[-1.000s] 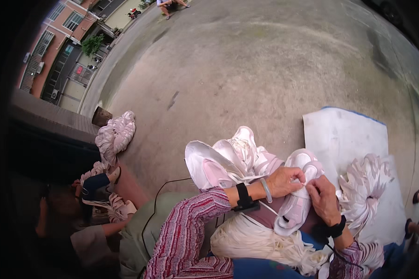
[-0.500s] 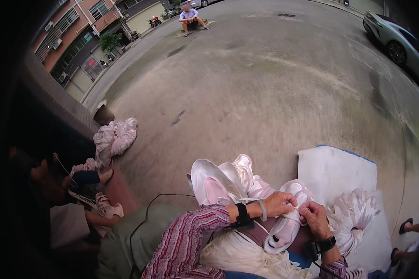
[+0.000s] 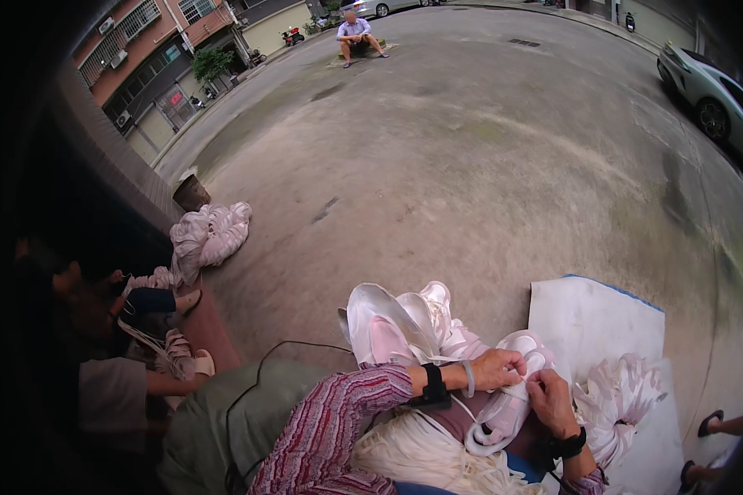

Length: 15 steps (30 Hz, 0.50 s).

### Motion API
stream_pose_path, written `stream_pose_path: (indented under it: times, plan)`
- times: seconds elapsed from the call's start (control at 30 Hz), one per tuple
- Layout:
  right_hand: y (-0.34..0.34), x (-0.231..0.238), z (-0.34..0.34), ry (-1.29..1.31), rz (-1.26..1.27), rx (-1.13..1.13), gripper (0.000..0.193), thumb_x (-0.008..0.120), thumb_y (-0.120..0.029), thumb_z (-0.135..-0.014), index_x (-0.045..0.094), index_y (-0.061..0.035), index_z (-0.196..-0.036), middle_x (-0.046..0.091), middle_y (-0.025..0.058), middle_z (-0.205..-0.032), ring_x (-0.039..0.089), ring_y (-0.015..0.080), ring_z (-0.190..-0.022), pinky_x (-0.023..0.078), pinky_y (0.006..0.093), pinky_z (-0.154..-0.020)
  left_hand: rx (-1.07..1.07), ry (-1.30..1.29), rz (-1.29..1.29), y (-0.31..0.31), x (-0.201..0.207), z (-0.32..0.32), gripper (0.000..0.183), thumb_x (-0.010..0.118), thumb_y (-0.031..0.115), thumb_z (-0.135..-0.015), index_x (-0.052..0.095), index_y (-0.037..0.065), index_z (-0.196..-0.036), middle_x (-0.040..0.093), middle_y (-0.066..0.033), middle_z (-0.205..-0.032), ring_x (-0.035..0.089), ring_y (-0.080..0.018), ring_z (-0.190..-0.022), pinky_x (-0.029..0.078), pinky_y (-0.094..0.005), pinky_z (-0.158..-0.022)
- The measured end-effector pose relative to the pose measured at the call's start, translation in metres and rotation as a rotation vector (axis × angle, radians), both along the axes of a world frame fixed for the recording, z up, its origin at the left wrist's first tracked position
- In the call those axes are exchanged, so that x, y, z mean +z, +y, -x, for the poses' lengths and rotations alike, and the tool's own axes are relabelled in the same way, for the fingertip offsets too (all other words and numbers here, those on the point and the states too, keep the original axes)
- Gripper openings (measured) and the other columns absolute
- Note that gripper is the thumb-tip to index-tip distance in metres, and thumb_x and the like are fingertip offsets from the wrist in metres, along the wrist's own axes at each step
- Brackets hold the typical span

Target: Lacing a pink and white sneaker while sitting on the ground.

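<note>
A pink and white shoe upper (image 3: 504,419) rests on my lap, its lacing area between my two hands. My left hand (image 3: 497,369) comes over it from the left, thumb and forefinger pinched on a white shoelace near the eyelets. Close by on the right, my right hand (image 3: 551,401) is also closed in a pinch at the lace; its fingertips are partly hidden. Below lies a thick bundle of cream laces (image 3: 421,458) across my lap. More pink and white uppers (image 3: 450,330) are stacked just beyond my left hand.
A bundle of uppers (image 3: 623,400) lies on a white sheet (image 3: 594,318) at the right. Another pile of uppers (image 3: 210,233) sits at the far left, near a person's legs. A dark cable (image 3: 264,363) runs beside my left sleeve. Someone sits far across the pavement (image 3: 357,37).
The whole view has shifted slightly. Both hands stay pinched at the upper's lacing area; the right hand has turned a little and sits slightly lower.
</note>
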State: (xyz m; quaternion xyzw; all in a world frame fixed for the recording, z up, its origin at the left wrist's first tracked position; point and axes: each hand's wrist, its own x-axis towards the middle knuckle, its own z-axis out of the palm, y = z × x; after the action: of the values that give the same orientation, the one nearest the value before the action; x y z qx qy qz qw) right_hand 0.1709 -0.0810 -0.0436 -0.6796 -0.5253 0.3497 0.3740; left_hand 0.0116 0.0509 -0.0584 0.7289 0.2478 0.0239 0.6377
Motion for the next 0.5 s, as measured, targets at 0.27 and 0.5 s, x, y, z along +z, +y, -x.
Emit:
stream_pose_path:
  times: [0.27,0.5]
  plan:
    - [0.003,0.011,-0.001,0.548,0.253,-0.044,0.012,0.057,-0.012,-0.089,0.061,-0.0011,-0.084,0.055,-0.0012,-0.068,0.050,0.0066,-0.060,0.042,0.0223,-0.054,-0.008,-0.170,-0.131,-0.003,-0.004,0.005,0.019,0.064,0.019,-0.079,0.063,0.005,-0.093,0.065,-0.0102,-0.081,0.063,-0.0200,-0.078,0.049,-0.0324,-0.072]
    - [-0.003,-0.002,0.003,0.183,0.018,-0.053,0.010,0.062,-0.009,-0.088,0.060,0.0005,-0.089,0.057,0.0014,-0.069,0.051,0.0073,-0.058,0.044,0.0234,-0.054,-0.030,-0.168,-0.132,0.000,-0.007,0.003,0.017,0.064,0.016,-0.084,0.063,0.003,-0.095,0.063,-0.0051,-0.080,0.057,-0.0108,-0.076,0.047,-0.0275,-0.069]
